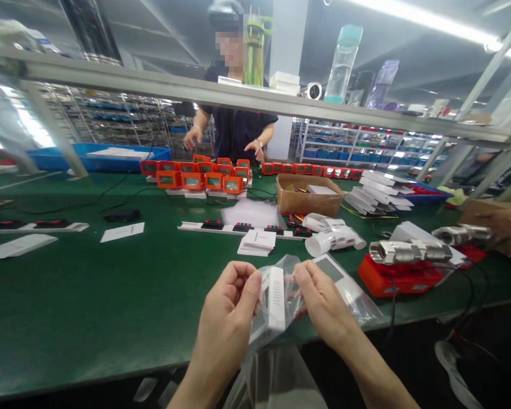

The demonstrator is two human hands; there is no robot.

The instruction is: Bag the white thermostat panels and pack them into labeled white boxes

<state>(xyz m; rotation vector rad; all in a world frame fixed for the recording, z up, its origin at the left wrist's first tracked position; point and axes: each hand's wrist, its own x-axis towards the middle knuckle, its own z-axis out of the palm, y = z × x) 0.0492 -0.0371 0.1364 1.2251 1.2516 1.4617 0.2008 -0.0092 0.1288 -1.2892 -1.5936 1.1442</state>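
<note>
Near the table's front edge, my left hand [232,309] pinches one side of a clear plastic bag [287,270]. On the bag's other side, the fingers of my right hand [323,301] are closed on the plastic. Inside the bag shows a white slotted piece [276,298], partly covered by film and fingers. Another clear bag [357,298] with a flat white and grey item lies just right of my right hand. Beyond my hands rests a stack of small white printed cards [258,241].
Orange-framed units [191,180] stand in rows at the back, before a co-worker [238,133]. An open cardboard box [310,201], a label roll [332,236] and metal fittings [409,251] on a red block [398,278] are to the right. A shelf beam [153,83] crosses above.
</note>
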